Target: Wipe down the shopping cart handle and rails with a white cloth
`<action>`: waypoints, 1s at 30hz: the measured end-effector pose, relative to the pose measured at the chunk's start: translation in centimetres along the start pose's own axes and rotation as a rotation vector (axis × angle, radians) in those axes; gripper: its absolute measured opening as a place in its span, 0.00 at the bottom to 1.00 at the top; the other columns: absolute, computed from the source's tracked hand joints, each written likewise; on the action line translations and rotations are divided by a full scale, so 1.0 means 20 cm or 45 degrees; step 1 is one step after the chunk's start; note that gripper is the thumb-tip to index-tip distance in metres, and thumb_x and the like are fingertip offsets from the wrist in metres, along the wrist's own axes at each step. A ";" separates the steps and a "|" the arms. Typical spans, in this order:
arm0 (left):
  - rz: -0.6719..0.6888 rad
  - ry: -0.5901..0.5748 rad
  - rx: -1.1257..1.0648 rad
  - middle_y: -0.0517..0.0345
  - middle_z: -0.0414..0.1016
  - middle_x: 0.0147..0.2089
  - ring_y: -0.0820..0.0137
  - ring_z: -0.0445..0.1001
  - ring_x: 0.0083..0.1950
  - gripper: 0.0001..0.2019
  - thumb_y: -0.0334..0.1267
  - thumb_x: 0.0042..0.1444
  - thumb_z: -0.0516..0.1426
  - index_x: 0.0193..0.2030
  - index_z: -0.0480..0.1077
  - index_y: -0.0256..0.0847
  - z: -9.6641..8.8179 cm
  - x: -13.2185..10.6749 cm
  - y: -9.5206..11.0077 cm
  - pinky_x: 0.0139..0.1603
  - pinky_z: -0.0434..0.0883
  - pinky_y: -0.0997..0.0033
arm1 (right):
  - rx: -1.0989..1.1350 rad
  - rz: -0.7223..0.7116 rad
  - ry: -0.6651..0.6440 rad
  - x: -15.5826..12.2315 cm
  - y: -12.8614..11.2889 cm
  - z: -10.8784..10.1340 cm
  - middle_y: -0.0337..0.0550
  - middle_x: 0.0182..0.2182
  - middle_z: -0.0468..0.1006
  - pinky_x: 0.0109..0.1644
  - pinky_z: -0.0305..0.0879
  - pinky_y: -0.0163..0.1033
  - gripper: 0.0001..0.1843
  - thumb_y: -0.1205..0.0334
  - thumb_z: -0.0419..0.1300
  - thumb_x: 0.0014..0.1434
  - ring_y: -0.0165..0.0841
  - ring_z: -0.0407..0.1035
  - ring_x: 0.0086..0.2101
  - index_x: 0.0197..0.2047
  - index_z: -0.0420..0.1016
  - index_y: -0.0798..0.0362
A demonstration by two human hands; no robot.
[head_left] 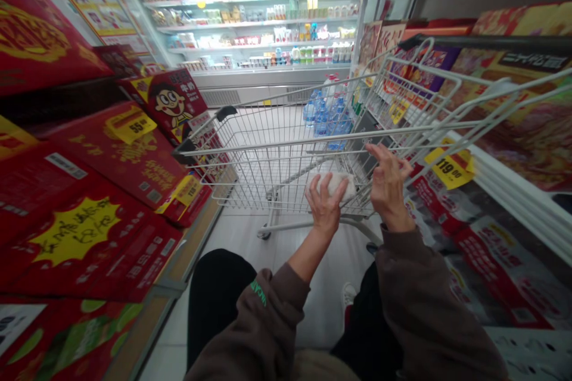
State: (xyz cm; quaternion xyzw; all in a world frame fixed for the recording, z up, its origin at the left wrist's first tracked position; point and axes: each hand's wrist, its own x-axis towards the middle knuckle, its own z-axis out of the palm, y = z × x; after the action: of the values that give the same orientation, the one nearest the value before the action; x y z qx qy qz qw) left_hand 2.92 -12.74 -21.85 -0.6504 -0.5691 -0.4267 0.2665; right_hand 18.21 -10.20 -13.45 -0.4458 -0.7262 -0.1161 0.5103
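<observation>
My left hand (pixel 325 205) reaches into a wire shopping cart (pixel 268 146) and its fingers wrap over a white packet (pixel 340 181) lying low in the basket. My right hand (pixel 388 186) is raised beside it at the cart's near right corner. Its fingers are apart and rest against the wire just under the rim, with nothing in them. Both arms wear brown sleeves, and my knees in black trousers show below.
Stacks of red gift boxes (pixel 134 155) with yellow price tags line the left. Shelves of red packets and a yellow price label (pixel 449 169) run along the right. Bottled water packs (pixel 326 116) stand beyond the cart, and chilled shelves (pixel 268 12) fill the far wall.
</observation>
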 end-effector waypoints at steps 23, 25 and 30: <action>0.180 0.009 -0.137 0.56 0.72 0.69 0.52 0.59 0.75 0.20 0.37 0.70 0.57 0.63 0.73 0.65 0.08 0.23 0.28 0.70 0.62 0.37 | -0.029 0.111 0.342 -0.04 0.18 -0.11 0.59 0.65 0.66 0.66 0.54 0.68 0.28 0.48 0.37 0.75 0.50 0.61 0.66 0.67 0.63 0.50; 0.215 -0.014 -0.103 0.57 0.73 0.67 0.52 0.62 0.72 0.17 0.37 0.70 0.57 0.61 0.75 0.62 0.11 0.15 0.26 0.68 0.63 0.35 | 0.022 0.141 0.398 -0.06 0.21 -0.12 0.60 0.67 0.62 0.68 0.53 0.69 0.29 0.48 0.37 0.75 0.51 0.57 0.68 0.68 0.62 0.51; 0.176 -0.070 -0.062 0.55 0.75 0.64 0.53 0.65 0.69 0.17 0.36 0.68 0.59 0.59 0.77 0.61 0.11 0.03 0.25 0.64 0.69 0.41 | 0.156 0.195 0.283 -0.09 0.30 -0.11 0.56 0.71 0.60 0.71 0.51 0.70 0.29 0.51 0.33 0.76 0.47 0.53 0.72 0.74 0.52 0.47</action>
State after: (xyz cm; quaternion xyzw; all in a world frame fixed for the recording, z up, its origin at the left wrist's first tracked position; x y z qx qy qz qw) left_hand 8.23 -11.60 -21.82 -0.7059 -0.5194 -0.4029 0.2639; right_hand 24.37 -9.13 -15.72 -0.4521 -0.6349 -0.0809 0.6213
